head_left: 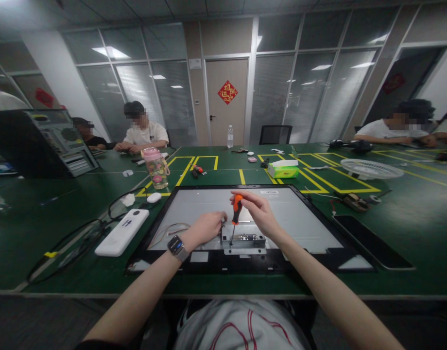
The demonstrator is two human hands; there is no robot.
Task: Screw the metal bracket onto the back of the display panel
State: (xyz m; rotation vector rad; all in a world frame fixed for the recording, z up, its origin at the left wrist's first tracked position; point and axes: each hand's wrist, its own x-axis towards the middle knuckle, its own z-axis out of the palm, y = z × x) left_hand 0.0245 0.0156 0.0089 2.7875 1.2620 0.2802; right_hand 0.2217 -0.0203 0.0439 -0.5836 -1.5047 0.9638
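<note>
My right hand holds a screwdriver with an orange and black handle, fingers about the top of the handle. Its shaft points down, slightly tilted, with the tip at the left part of a metal bracket. That bracket lies on the back of a flat display panel with a black frame. My left hand, a watch on its wrist, has curled fingers at the bracket's upper left edge; its fingertips are partly hidden. Thin wires lie on the panel left of this hand.
Left of the panel are a white power bank, black cables and a pink-lidded bottle. To the right lies a black phone. Behind stand a green tissue pack and a white round frame. People sit across the table.
</note>
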